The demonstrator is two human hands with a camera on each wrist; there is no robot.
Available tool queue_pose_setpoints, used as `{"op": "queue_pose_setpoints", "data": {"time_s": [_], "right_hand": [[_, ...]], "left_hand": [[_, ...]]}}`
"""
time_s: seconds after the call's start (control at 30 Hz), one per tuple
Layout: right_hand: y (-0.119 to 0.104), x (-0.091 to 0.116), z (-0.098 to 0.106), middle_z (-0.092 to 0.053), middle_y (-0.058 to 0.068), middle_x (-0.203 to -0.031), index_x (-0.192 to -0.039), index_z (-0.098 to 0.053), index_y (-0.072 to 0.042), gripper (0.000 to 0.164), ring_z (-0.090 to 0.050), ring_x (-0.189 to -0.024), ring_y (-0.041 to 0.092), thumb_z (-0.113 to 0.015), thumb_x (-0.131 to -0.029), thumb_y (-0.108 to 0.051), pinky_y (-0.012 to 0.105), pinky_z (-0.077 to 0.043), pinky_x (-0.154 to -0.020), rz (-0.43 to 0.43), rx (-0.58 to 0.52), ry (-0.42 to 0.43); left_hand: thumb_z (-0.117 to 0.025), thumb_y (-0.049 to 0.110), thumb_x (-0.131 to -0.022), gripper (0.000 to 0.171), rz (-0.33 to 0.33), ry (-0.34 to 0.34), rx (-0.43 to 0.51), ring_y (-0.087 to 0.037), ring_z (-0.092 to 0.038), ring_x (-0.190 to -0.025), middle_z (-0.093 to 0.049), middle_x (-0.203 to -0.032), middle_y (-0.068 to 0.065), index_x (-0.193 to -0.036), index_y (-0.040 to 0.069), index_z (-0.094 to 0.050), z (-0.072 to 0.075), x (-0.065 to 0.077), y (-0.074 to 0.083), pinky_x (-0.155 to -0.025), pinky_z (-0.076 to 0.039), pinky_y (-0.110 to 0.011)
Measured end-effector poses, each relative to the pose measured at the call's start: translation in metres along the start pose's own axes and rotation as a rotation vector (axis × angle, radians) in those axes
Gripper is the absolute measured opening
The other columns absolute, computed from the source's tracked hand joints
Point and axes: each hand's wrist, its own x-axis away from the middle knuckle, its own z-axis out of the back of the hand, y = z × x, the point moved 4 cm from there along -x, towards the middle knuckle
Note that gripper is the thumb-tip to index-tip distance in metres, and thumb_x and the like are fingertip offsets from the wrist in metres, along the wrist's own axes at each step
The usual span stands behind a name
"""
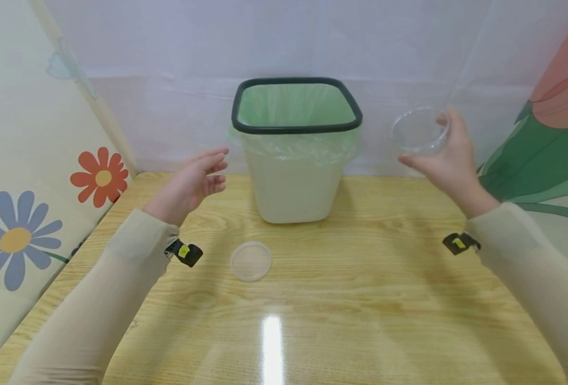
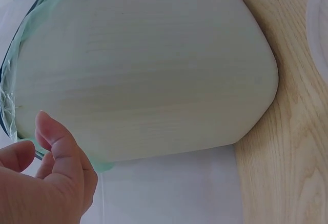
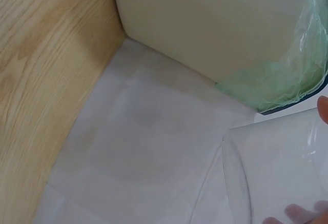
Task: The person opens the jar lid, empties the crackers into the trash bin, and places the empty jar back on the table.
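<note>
My right hand [image 1: 450, 155] grips a clear round plastic container [image 1: 419, 131], raised to the right of the trash bin. In the right wrist view the container [image 3: 279, 165] is see-through, with fingertips showing through its wall. My left hand [image 1: 190, 182] is raised to the left of the bin, its fingers loosely bent and nothing in it. The white trash bin [image 1: 296, 182] stands upright with a dark rim and a green liner bag [image 1: 298, 104] folded over its edge. A flat, clear round lid [image 1: 251, 261] lies on the table in front of the bin.
The wooden table [image 1: 337, 289] runs up to a white cloth backdrop [image 1: 178, 48] behind the bin. Panels printed with flowers [image 1: 102, 178] border the left side, and a large flower print [image 1: 553, 160] borders the right. Each wrist wears a black strap [image 1: 184, 251].
</note>
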Motion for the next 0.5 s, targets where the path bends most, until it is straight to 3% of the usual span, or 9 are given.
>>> {"op": "queue_pose_setpoints", "data": {"time_s": [0.5], "right_hand": [[0.0082,0.0072,-0.0044,-0.036,0.018,-0.146,-0.149,-0.027,-0.01,0.097,-0.036,-0.132,0.037,-0.086,-0.073,-0.016,0.056,-0.03,-0.108,0.001,-0.045,0.008]], "left_hand": [[-0.047,0.023,-0.104,0.051,-0.004,-0.008,-0.026,-0.008,-0.05,-0.068,-0.041,-0.108,-0.004,-0.151,0.008,-0.033,0.0019,0.0011,-0.0082,-0.062,-0.05,-0.017]]}}
